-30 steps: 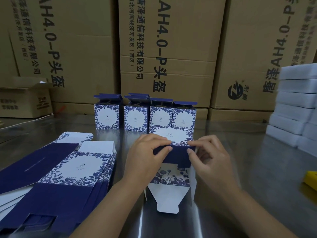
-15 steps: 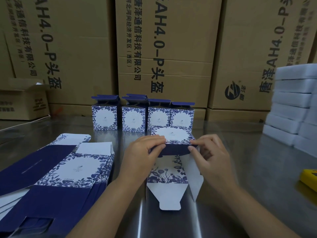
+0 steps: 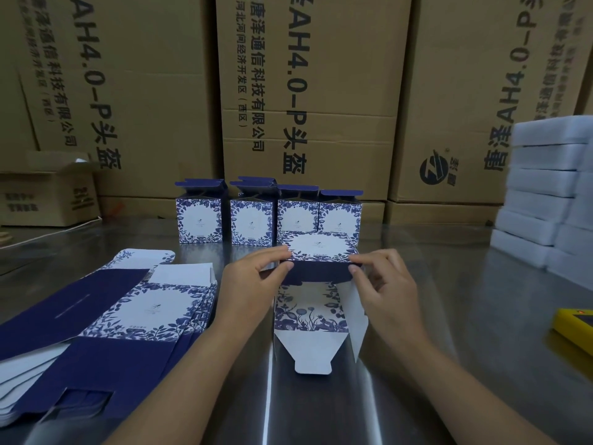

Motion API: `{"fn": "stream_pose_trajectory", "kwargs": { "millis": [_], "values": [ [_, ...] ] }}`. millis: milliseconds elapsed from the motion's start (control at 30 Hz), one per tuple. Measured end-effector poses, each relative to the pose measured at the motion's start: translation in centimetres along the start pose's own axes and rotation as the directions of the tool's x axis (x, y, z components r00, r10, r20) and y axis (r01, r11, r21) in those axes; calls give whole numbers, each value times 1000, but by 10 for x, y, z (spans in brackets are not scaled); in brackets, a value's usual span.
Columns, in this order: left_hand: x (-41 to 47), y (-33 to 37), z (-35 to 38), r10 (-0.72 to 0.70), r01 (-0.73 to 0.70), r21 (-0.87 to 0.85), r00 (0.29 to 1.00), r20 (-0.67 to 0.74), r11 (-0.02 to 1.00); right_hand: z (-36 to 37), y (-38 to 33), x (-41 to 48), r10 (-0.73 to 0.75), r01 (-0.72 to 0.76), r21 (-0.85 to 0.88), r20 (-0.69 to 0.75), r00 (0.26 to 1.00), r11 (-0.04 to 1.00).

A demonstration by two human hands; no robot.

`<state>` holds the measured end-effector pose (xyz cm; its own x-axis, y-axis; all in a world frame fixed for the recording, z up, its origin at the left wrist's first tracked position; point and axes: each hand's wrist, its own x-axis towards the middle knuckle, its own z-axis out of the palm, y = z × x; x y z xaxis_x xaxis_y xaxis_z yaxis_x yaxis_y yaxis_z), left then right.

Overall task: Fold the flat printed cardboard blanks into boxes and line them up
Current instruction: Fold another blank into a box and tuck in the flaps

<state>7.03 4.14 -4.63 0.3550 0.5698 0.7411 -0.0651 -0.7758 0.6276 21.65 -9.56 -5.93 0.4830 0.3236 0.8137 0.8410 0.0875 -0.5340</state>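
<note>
A half-formed blue-and-white floral box [image 3: 321,248] lies on its side on the steel table [image 3: 449,316], its open end toward me. My left hand [image 3: 253,284] pinches its left navy edge and my right hand [image 3: 385,284] pinches the right edge. Its floral bottom flap [image 3: 309,311] with a white tuck tab lies flat toward me, and a white side flap [image 3: 356,319] hangs at the right. Several folded boxes [image 3: 269,220] stand in a row behind, top flaps up. A stack of flat blanks [image 3: 128,316] lies at the left.
Large brown shipping cartons [image 3: 308,91] wall off the back of the table. A small open carton [image 3: 45,187] sits at the far left. White foam blocks [image 3: 545,194] are stacked at the right, and a yellow object [image 3: 577,329] lies at the right edge.
The box's near flaps have swung open and down: the floral flap and white side flap now lie spread toward me. Both hands stay at the box's navy edge.
</note>
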Motion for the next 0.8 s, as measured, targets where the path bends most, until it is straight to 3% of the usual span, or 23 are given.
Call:
{"fn": "stream_pose_trajectory", "kwargs": {
  "millis": [400,800],
  "values": [
    [-1,0,-1,1,-1,1,1000,-2,1000,0,-2,0,21,-21,39,4,1000,999],
    [-2,0,2,140,-132,104,987,-73,986,4,4,6,5,-5,-2,26,1000,1000]
  ]
}}
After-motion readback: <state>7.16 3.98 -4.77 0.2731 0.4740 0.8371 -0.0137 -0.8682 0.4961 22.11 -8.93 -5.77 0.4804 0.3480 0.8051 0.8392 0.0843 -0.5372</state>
